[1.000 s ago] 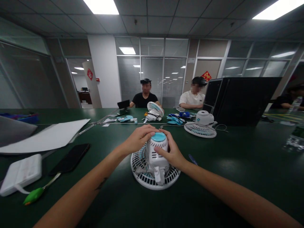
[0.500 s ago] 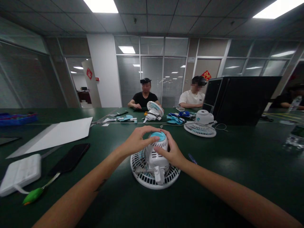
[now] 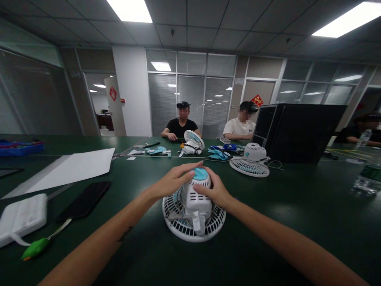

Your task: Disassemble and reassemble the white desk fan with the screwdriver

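The fan (image 3: 199, 203) rests grille-down, its long axis upright.

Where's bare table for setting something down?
Bare table lies between the right forearm, nearest bottle and black box; also between both forearms, nearer than the held fan. Crowded: left, around phone and paper; far side, around blue pieces.

Nearest fan (image 3: 200, 203): smooth plastic. Tabletop (image 3: 285, 204): glossy, smooth. Sheet (image 3: 77, 171): matt paper.

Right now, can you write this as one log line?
left hand: at blue cap | right hand: around white fan | fan: grille down on green table | second fan: farther back, right
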The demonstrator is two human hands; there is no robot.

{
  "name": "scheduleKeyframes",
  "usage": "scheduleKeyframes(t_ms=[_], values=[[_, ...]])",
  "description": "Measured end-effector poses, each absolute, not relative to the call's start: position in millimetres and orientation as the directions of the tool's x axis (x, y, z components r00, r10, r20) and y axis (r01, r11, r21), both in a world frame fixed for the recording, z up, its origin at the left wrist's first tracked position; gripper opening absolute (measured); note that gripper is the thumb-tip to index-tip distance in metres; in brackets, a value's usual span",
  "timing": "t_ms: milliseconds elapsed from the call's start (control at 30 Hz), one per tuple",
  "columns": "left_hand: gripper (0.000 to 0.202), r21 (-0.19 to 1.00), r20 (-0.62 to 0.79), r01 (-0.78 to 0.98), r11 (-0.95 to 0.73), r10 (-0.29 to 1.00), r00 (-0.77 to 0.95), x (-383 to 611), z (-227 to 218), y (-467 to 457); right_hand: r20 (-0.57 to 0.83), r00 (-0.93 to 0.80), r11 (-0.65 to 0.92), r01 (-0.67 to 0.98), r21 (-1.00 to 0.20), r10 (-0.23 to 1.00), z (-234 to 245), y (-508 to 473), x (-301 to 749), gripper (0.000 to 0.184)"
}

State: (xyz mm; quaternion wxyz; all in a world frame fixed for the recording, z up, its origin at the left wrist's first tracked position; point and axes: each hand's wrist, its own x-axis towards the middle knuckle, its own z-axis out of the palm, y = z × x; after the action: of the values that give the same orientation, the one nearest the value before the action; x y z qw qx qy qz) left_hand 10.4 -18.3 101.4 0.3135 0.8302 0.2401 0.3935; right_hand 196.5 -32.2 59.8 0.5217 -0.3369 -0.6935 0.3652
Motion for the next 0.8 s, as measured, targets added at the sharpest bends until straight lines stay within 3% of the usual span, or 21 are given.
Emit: scheduleKeyframes(t_ms=[100, 233, 467, 633, 800], values=[[0.045, 0.769, 0.518, 0.102, -0.631, 0.709, 0.479, 17, 88, -12, 0.533, -0.192, 0.554, 0.075, -0.829, 0.824, 64, -34, 195, 0.055], [0.055, 0.81, 0.504, 0.095, -0.579, 0.769, 0.393, 23, 69, -4, 0.54, -0.163, 0.554, 0.052, -0.831, 0.826, 73, -37, 200, 0.056], [0.053, 0.762, 0.516, 0.281, -0.583, 0.809, 0.282, 20, 56, 1, 0.51, 0.094, 0.505, 0.069, -0.86, 0.855, 94, -37, 251, 0.053], [0.051, 0.713, 0.409, 0.452, -0.537, 0.841, 0.354, 9, 35, 10, 0.485, 0.369, 0.45, 0.183, -0.874, 0.793, 97, -38, 326, 0.05], [0.051, 0.55, 0.292, 0.597, -0.584, 0.804, 0.517, -8, 8, 18, 0.542, 0.535, 0.399, 0.368, -0.84, 0.648, 72, -36, 392, 0.056]])
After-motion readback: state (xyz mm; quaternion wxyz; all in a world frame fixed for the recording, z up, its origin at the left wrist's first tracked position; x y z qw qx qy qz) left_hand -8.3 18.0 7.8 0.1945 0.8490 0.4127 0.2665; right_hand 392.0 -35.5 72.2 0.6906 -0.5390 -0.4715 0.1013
